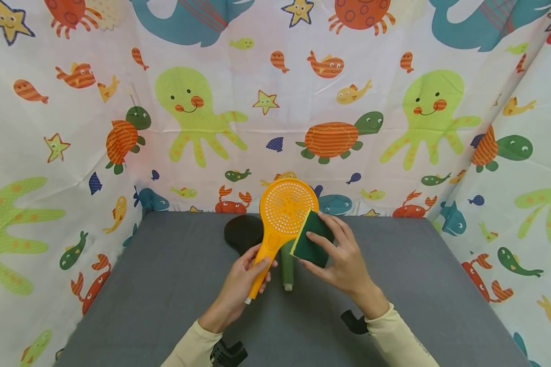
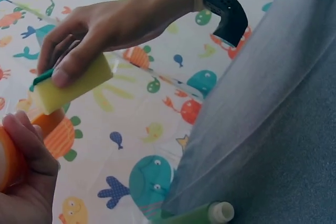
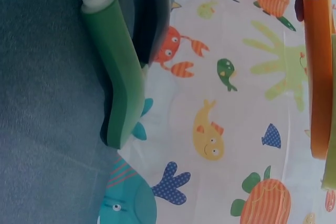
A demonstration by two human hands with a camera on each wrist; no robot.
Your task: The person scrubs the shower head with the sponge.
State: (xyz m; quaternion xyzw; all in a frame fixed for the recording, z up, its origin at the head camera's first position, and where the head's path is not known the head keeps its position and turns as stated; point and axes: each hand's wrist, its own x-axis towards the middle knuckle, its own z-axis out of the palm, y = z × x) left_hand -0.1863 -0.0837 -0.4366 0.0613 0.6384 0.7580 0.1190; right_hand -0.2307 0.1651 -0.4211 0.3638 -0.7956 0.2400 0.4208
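a person stands at a grey worktop (image 1: 165, 285) hung round with sea-creature cloth (image 1: 303, 102), scrubbing an orange perforated skimmer (image 1: 282, 214) with a green and yellow sponge (image 1: 313, 238). the skimmer is held up above the middle of the worktop, its round head tilted toward the far side and its handle pointing down and near. to do this step well, it seems best to hold the handle firmly so the head cannot swing, and to press the sponge flat against the holes and rim rather than catching only the edge

the left hand (image 1: 239, 290) has its fingers wrapped round the skimmer's handle low down, clenched on it. the right hand (image 1: 344, 260) pinches the sponge, thumb on one face and fingers spread over the other; the sponge touches the right edge of the skimmer's head. in the left wrist view the thumb presses on the sponge's yellow side

on the worktop just beyond the hands lies a green handled utensil (image 1: 286, 267) with a pale tip, and to its left a black round utensil head (image 1: 242, 232)
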